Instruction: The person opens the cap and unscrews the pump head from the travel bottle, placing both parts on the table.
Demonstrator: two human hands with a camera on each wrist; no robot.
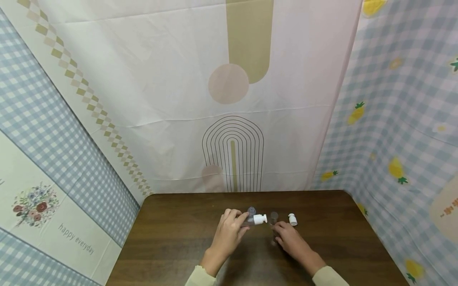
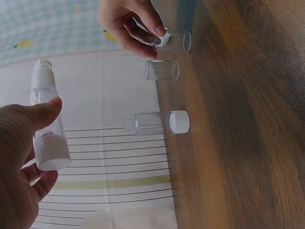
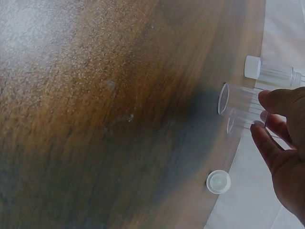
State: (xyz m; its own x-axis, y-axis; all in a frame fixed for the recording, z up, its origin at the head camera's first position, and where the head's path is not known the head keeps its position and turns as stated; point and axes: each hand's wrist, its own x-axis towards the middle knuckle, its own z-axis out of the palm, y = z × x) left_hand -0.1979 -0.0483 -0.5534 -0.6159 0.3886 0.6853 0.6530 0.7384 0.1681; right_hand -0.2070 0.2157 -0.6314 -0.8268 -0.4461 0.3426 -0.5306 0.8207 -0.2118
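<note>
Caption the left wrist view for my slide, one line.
Left hand holds a pump-topped bottle while the right hand pinches a clear cylinder; a white-based bottle stands nearby.

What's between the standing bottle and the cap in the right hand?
Another clear cap stands between the standing bottle and the cap in the right hand; the left wrist view shows it.

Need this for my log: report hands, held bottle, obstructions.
Left hand holds pump bottle off table. Right hand pinches clear cylinder. Second clear cylinder close by, possibly in the way.
</note>
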